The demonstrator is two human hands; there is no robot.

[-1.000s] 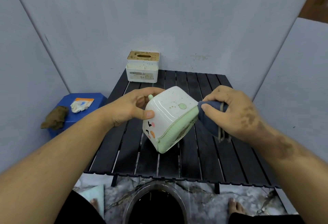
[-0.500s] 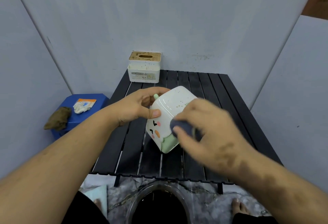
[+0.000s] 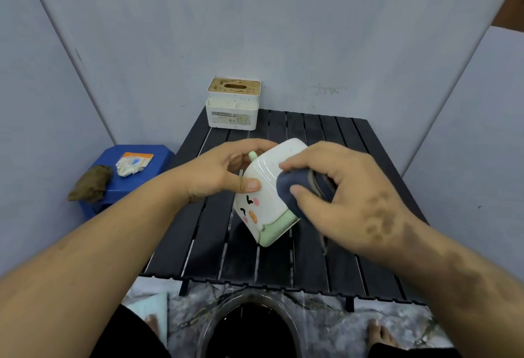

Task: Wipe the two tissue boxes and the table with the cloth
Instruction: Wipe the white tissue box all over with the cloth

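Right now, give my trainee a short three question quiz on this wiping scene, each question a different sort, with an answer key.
1. True or false: the left hand holds the tilted white and green tissue box above the black slatted table.
2. Multiple choice: what does the right hand press on that box? A, a dark blue cloth; B, a sponge; C, a paper towel.
3. Fill in: the tissue box with the wooden lid stands at the table's far ____ corner.

Key: 1 true; 2 A; 3 left.
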